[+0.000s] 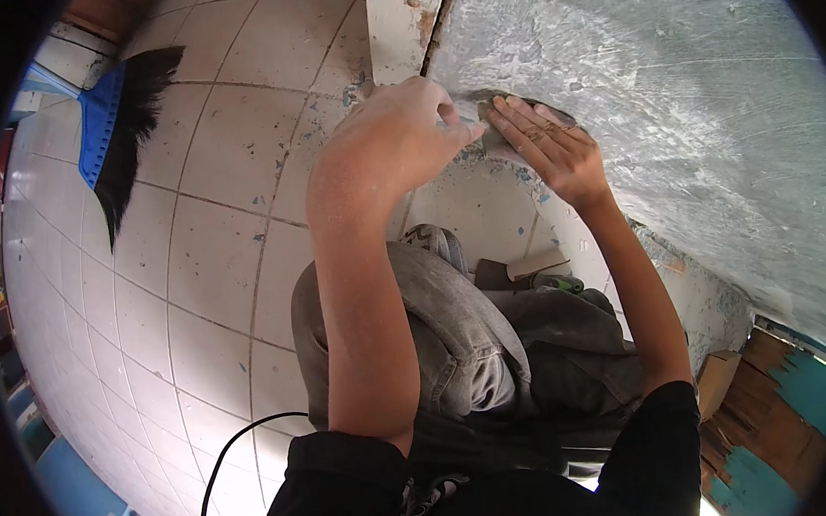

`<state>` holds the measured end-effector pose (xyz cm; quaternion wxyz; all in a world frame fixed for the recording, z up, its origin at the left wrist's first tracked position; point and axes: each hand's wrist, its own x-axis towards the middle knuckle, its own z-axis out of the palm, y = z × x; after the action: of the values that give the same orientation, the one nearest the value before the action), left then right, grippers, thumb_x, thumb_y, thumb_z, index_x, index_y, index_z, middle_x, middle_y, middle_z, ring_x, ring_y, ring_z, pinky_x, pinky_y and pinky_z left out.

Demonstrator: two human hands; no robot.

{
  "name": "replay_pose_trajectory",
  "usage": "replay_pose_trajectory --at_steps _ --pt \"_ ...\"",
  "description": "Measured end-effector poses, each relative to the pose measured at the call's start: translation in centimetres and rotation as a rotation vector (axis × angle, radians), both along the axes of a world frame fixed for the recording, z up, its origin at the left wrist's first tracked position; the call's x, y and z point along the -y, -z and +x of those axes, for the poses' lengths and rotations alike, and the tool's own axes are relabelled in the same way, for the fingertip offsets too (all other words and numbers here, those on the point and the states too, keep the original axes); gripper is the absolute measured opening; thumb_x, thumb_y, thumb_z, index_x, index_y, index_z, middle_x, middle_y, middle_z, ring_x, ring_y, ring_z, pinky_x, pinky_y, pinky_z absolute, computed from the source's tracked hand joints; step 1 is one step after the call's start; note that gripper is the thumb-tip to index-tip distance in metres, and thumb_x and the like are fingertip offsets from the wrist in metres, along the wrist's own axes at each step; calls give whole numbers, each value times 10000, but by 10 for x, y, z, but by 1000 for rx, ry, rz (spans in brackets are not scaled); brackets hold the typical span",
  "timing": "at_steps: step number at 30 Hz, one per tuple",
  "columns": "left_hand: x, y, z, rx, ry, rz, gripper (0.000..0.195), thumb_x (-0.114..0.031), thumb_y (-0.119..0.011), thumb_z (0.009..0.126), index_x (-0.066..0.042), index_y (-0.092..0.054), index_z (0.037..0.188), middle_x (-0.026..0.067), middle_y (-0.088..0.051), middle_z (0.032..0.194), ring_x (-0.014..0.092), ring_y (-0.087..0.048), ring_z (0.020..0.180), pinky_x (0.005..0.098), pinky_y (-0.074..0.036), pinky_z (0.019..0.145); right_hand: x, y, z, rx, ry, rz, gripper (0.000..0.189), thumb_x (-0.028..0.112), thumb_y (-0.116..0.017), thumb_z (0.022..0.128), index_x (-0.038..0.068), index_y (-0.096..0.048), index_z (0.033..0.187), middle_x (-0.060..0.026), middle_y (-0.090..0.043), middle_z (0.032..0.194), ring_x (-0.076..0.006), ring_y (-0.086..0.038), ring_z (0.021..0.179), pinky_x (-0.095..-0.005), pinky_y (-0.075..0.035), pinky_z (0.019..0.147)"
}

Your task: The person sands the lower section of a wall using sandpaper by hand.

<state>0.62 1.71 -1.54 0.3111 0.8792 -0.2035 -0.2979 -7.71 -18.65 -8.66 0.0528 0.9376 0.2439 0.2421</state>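
Observation:
My right hand (547, 139) lies with its fingers together over a thin grey-brown sheet (494, 138), which looks like sandpaper, against the bottom of a grey, scratched wall (655, 70). The edge of the sheet shows beyond the fingertips, and part of it is under the palm. To its left, my left hand (406, 129) is bent at the wrist, close to the foot of a chipped white post (401, 34). Its thumb or a finger reaches toward the sheet's edge; the other fingers are mostly hidden, so I cannot tell whether it holds anything. Pale dust coats this hand.
Blue paint flakes (259, 236) dot the white tiled floor (210, 261). A scraper with a green and black handle (558, 282) and a folded pale sheet (536, 263) lie by my legs. A blue broom (101, 127), a black cable (217, 471) and a peeling turquoise board (764, 415) flank me.

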Motion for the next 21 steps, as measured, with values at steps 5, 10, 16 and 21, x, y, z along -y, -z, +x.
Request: replay_pose_trajectory --at_steps 5,10,16,21 --pt "4 11 2 17 34 -70 455 -379 -608 780 38 -597 962 129 -601 830 197 -560 755 302 -438 678 2 21 -3 -17 31 -100 393 90 -535 800 145 -535 1189 18 -539 1216 -96 -528 1094 -236 -461 897" --pt "-5 6 3 -7 20 -27 422 -363 -600 787 35 -595 927 125 -591 792 198 -541 716 316 -429 654 -2 -8 -6 -124 28 1 367 103 -539 800 128 -541 1167 19 -544 1206 -112 -522 1102 -258 -456 921" --pt "3 9 -8 197 -15 -140 416 -383 -585 786 21 -608 881 164 -601 808 264 -570 747 343 -442 691 1 -9 7 -191 -104 -95 374 109 -587 731 87 -571 1104 -17 -574 1158 -135 -548 1067 -253 -469 904" --pt "4 6 -2 49 70 -103 401 -372 -583 784 9 -613 906 183 -610 847 291 -586 830 354 -451 728 -11 12 14 -187 -76 -135 319 137 -598 733 70 -589 1046 -31 -577 1151 -152 -560 1050 -246 -476 892"
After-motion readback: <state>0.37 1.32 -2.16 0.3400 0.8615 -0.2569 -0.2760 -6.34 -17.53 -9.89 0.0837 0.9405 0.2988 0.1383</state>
